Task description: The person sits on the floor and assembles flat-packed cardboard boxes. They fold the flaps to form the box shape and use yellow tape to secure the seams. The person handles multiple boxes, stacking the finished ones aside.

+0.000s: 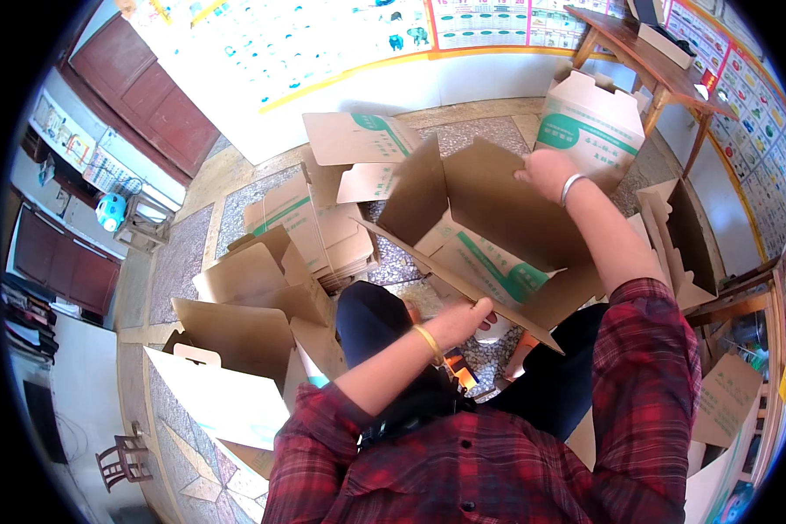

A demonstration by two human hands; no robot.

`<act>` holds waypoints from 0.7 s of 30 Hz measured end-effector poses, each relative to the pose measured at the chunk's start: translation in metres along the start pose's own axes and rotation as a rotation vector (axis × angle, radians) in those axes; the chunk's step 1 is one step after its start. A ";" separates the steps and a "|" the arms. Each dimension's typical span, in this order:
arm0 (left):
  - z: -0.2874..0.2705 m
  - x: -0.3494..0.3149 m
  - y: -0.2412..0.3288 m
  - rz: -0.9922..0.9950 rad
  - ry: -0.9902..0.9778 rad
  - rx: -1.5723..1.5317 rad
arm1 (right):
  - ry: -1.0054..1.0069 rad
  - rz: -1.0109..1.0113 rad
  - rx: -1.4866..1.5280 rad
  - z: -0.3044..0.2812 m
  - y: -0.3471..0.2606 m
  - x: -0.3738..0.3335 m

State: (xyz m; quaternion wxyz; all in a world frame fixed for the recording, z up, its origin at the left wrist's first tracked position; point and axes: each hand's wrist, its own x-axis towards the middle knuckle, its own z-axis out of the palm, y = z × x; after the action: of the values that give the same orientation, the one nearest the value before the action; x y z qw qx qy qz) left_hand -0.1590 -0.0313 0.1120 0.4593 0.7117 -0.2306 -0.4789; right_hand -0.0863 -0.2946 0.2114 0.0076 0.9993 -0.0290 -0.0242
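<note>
A big open brown box (pixel 502 203) is held between the left grip (pixel 461 324) and the right grip (pixel 554 176), in front of the red checked shirt (pixel 472 463). Its long sides slant from far left to near right. The near edge is pinched in the left grip and the far edge in the right, with fingers closed on both, so neither is nearer.

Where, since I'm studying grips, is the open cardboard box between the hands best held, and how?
Probably by two opposite rims of the box: left hand from the near side, right hand at the far side. Its open mouth leaves thin edges to pinch.
</note>
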 end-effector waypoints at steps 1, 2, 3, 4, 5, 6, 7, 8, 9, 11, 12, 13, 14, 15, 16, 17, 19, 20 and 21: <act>0.001 0.002 -0.005 -0.040 -0.001 -0.054 | -0.011 -0.032 -0.013 0.012 -0.003 0.005; 0.003 0.007 -0.010 -0.080 -0.008 -0.111 | -0.035 -0.063 -0.036 0.026 -0.004 0.011; 0.004 0.009 -0.011 -0.120 -0.014 -0.169 | -0.038 -0.086 -0.033 0.033 -0.010 0.014; 0.006 0.012 -0.010 -0.142 -0.015 -0.150 | -0.040 -0.109 -0.030 0.039 -0.015 0.017; 0.004 0.013 -0.011 -0.160 0.004 -0.190 | -0.047 -0.130 -0.027 0.042 -0.022 0.018; 0.001 0.015 -0.012 -0.179 0.022 -0.228 | -0.035 -0.153 -0.041 0.045 -0.028 0.018; -0.001 0.017 -0.013 -0.197 0.039 -0.266 | -0.040 -0.159 -0.047 0.046 -0.030 0.018; -0.003 0.017 -0.014 -0.184 0.026 -0.274 | -0.046 -0.168 -0.052 0.045 -0.033 0.019; -0.004 0.017 -0.014 -0.183 0.025 -0.247 | -0.052 -0.175 -0.057 0.045 -0.035 0.018; -0.004 0.018 -0.011 -0.177 0.021 -0.196 | -0.022 -0.188 -0.060 0.046 -0.037 0.012; -0.002 0.021 -0.014 -0.156 0.019 -0.186 | -0.008 -0.195 -0.063 0.047 -0.037 0.010; 0.002 0.026 -0.020 -0.134 0.016 -0.177 | 0.028 -0.218 -0.064 0.052 -0.037 0.010; 0.006 0.029 -0.019 -0.114 0.006 -0.163 | 0.062 -0.232 -0.064 0.059 -0.035 0.010; 0.009 0.032 -0.019 -0.097 0.011 -0.159 | 0.097 -0.246 -0.064 0.067 -0.035 0.010; 0.010 0.036 -0.018 -0.080 0.017 -0.155 | 0.149 -0.257 -0.087 0.076 -0.036 0.007; 0.011 0.038 -0.014 -0.063 0.026 -0.153 | 0.202 -0.272 -0.109 0.084 -0.039 0.004; 0.011 0.043 -0.005 -0.054 0.036 -0.151 | 0.275 -0.276 -0.144 0.097 -0.042 0.002; 0.011 0.047 -0.006 -0.050 0.028 -0.129 | 0.297 -0.265 -0.152 0.101 -0.044 0.002; 0.012 0.052 -0.007 -0.045 0.021 -0.108 | 0.318 -0.253 -0.160 0.104 -0.046 0.002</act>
State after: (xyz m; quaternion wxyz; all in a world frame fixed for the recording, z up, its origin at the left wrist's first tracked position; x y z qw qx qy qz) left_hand -0.1473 -0.0735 0.0801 0.4886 0.6958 -0.1834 -0.4936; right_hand -0.0867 -0.2502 0.1062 0.0885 0.9823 0.1003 0.1309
